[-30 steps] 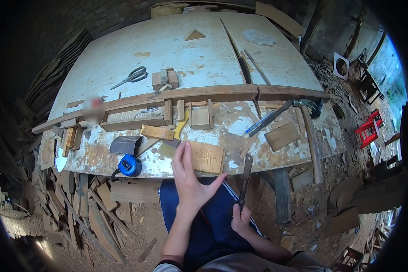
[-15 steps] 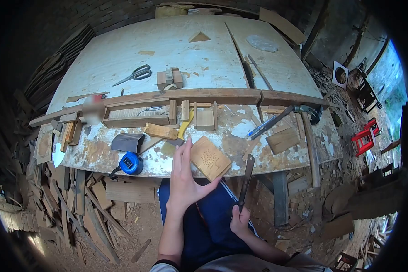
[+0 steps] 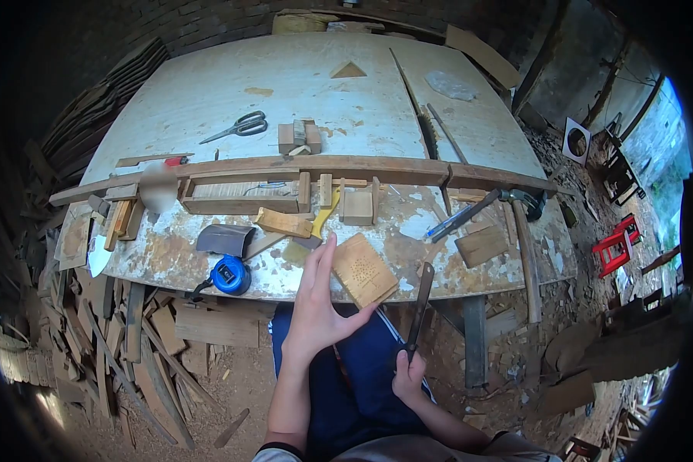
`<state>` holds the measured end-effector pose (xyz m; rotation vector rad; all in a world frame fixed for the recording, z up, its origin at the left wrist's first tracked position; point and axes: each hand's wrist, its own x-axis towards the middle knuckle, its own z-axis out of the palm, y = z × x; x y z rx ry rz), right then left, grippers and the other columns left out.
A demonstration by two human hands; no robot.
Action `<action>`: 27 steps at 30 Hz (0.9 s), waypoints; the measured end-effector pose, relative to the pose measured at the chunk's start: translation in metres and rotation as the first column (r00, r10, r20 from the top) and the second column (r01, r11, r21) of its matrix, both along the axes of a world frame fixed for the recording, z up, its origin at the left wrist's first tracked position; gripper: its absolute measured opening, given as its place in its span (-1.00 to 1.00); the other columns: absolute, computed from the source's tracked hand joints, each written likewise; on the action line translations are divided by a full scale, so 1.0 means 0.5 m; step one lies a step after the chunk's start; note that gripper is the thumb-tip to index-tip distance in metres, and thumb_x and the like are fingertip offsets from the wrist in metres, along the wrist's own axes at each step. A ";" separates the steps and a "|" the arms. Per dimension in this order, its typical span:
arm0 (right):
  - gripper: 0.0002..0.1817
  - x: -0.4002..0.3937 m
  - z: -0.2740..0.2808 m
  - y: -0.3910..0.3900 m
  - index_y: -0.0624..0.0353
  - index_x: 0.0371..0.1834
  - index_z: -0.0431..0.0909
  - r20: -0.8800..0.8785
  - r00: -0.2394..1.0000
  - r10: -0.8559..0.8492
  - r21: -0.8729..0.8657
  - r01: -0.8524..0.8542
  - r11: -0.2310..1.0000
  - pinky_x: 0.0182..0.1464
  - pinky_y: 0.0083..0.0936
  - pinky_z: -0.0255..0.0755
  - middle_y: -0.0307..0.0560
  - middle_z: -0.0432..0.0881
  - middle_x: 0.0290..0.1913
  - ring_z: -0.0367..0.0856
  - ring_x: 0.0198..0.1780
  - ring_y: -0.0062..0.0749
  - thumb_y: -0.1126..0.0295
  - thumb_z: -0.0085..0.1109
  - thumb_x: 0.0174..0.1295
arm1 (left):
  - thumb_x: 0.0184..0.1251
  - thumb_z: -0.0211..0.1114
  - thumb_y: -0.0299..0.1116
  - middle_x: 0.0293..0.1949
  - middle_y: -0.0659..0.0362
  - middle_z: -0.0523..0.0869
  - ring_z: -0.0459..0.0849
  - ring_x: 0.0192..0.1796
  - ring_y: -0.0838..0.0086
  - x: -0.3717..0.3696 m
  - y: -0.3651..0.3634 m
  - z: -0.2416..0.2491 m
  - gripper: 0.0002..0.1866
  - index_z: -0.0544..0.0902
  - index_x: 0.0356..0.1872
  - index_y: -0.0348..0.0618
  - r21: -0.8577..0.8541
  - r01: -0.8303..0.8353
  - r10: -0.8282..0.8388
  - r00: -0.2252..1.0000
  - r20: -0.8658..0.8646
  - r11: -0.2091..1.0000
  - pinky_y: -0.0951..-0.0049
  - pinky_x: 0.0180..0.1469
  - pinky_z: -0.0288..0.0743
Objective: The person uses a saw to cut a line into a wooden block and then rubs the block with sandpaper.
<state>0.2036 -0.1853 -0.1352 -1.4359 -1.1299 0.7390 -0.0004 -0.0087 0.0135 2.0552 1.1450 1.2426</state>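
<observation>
My left hand (image 3: 316,316) is spread across a square wooden board (image 3: 362,269) with a pattern of small dots on its face. Its fingers lie along the board's left side and its thumb presses the lower right corner, holding it at the bench's front edge. In my right hand (image 3: 410,376) is a dark, flat file (image 3: 420,312), gripped by its black handle. The blade points up and stands just right of the board, apart from it. A yellow-handled tool (image 3: 326,215) and a wooden block (image 3: 283,222) lie beyond my left fingers.
On the workbench (image 3: 185,266) are a blue tape measure (image 3: 229,275), dark sandpaper (image 3: 225,239), scissors (image 3: 239,127) and a hammer (image 3: 523,231). A long wooden bar (image 3: 346,164) crosses it. Scrap wood (image 3: 150,339) piles below left; a red stool (image 3: 616,246) stands right.
The view has shifted slightly, so the bench things appear a little lower and to the right. Both hands, the board and the file keep nearly the same arrangement.
</observation>
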 end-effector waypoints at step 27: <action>-0.71 0.005 0.038 0.006 0.29 -0.18 0.61 0.212 0.975 0.061 0.032 -0.069 0.997 -0.36 -0.09 0.41 0.09 0.56 -0.50 0.65 -0.49 0.02 0.33 0.13 0.74 | -0.04 0.90 -0.19 0.54 -0.25 0.59 0.62 0.58 -0.12 0.001 0.003 -0.010 0.44 0.16 0.88 -0.25 0.005 -0.006 0.006 1.000 0.010 1.000 -0.01 0.63 0.52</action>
